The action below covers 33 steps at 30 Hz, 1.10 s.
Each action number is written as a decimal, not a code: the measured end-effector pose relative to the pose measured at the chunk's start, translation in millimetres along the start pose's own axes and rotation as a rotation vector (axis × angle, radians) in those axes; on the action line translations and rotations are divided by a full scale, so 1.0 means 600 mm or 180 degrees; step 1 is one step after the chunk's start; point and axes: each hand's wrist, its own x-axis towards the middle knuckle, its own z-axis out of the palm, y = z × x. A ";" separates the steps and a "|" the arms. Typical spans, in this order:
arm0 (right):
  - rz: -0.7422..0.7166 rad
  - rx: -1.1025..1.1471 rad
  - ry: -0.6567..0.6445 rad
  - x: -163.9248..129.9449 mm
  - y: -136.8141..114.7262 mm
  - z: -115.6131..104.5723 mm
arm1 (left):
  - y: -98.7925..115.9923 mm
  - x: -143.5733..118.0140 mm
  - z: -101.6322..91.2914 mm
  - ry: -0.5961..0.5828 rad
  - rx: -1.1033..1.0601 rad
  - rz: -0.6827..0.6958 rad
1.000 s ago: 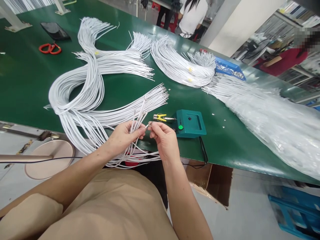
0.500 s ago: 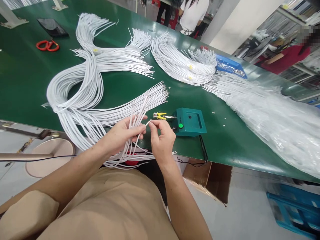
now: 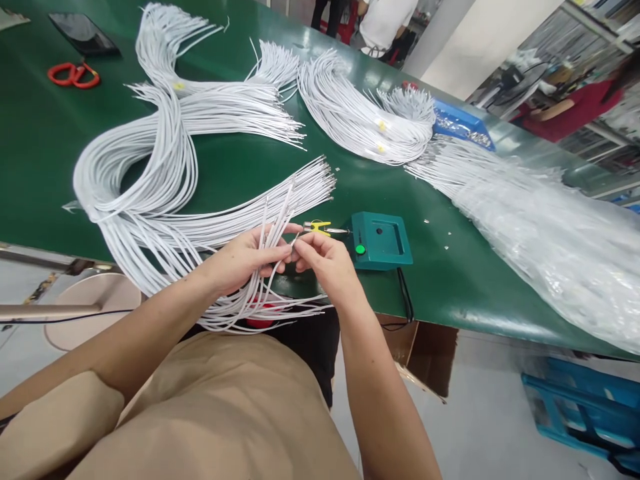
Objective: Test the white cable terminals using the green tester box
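Observation:
Several white wires (image 3: 271,235) run through my left hand (image 3: 245,257), whose fingers are closed around them near their ends. My right hand (image 3: 325,260) meets it at the fingertips, pinching the end of one white wire; the exact tip is partly hidden by the fingers. Just beyond my hands lies a yellow-and-metal tool head (image 3: 320,229) joined to a small teal machine (image 3: 383,240) with a green button. A long bundle of white wires (image 3: 135,167) curls over the green table (image 3: 240,173) to the left, and more loose wire ends hang over my lap.
Red-handled scissors (image 3: 74,75) and a dark tablet (image 3: 84,33) lie at the far left. Another wire bundle (image 3: 360,120), a blue tray (image 3: 463,127) of small metal parts and plastic-wrapped wires (image 3: 540,233) lie toward the right. A cardboard box (image 3: 433,357) stands below the table edge. Other people are behind.
My right hand has come slightly left and closer to my left hand, its fingers now meeting the left fingertips at the wire end. The view has shifted a little.

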 end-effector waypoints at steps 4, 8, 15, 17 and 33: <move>-0.0945 -0.1409 0.0471 0.001 0.012 -0.002 | 0.005 0.010 0.000 0.0020 -0.0189 -0.0216; -0.1782 -0.3401 0.0679 0.005 0.007 -0.027 | 0.005 0.026 0.001 0.0082 -0.0256 -0.0285; -0.1316 -0.4235 0.0537 0.040 -0.006 -0.090 | -0.005 0.055 0.009 0.0452 0.0632 0.0169; -0.1267 -0.4233 0.0422 0.047 -0.005 -0.097 | -0.007 0.061 0.011 0.0504 0.0816 0.0205; -0.1223 -0.3888 0.0620 0.059 -0.004 -0.099 | -0.021 0.091 0.009 0.0764 0.1636 0.0192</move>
